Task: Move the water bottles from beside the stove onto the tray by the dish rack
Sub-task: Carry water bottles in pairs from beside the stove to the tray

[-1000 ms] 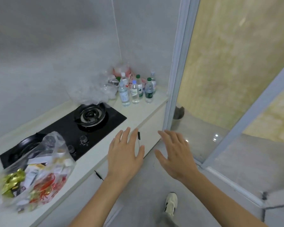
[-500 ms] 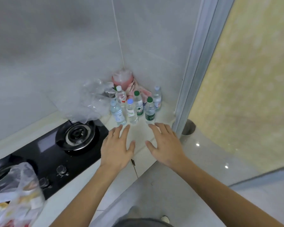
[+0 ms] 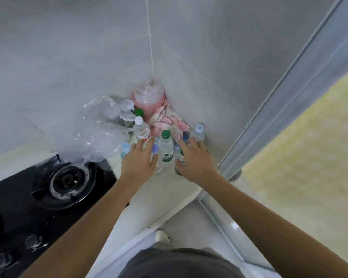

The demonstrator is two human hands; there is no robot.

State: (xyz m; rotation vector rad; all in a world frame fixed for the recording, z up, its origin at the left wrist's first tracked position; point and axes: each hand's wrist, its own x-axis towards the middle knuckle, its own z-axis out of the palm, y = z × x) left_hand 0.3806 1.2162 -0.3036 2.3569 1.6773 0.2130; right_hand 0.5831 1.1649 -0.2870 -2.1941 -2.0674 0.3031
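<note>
Water bottles [image 3: 166,146] stand upright in the counter corner just past the stove [image 3: 48,189], caps up, so their long axes run straight up from the counter and you come at them from the near side, both hands reaching forward and down. Going left to right: a crumpled clear plastic bag [image 3: 92,135] lies against the wall beside the burner; your left hand [image 3: 140,163] hovers with fingers spread over the nearer left bottles, one blue cap showing just left of it, and whether it is touching any of them I cannot tell. The green-capped bottle stands free between your two hands, near to both alike. Your right hand [image 3: 195,159] covers another bottle with its fingers spread out across the top, and I cannot tell whether the thumb has closed round it. Behind stand a white-capped bottle, a pink jug [image 3: 149,99] and a pink cloth. Both hands hide the bottles under them, so the count is unsure. Neither tray nor dish rack is in view.
</note>
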